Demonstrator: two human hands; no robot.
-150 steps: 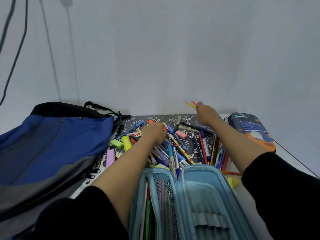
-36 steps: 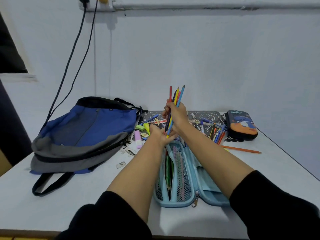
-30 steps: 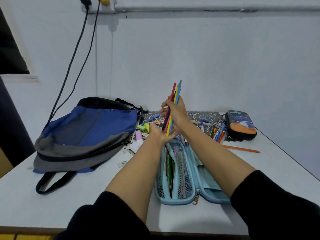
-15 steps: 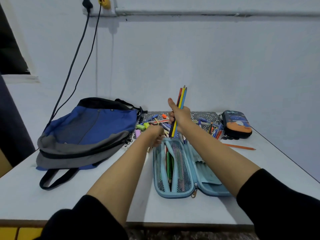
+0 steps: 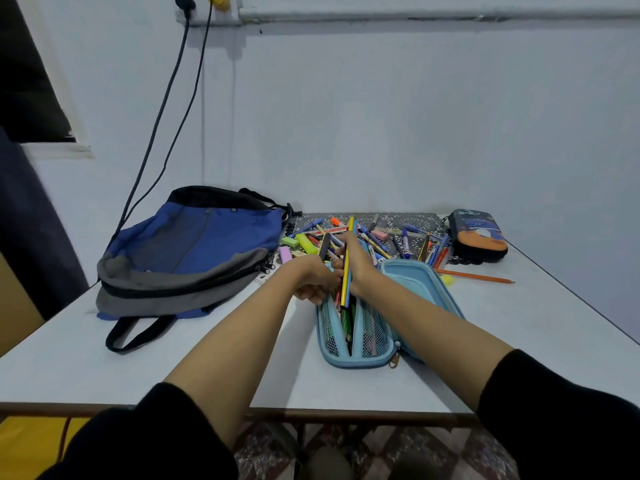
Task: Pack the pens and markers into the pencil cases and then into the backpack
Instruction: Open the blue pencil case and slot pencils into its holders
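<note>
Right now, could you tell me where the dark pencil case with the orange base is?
In the head view, the dark pencil case sits far right on the table, beside the loose pens, beyond the orange pencil.

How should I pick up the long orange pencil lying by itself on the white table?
Pinch the long orange pencil around its middle, coming straight down from above. It lies flat on the white table with bare space on both long sides.

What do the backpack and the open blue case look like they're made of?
Backpack: soft woven fabric, probably nylon, matte; it sags and creases. Blue case: seemingly a cloth-covered shell with mesh pockets; the netting lets the contents show through.
</note>
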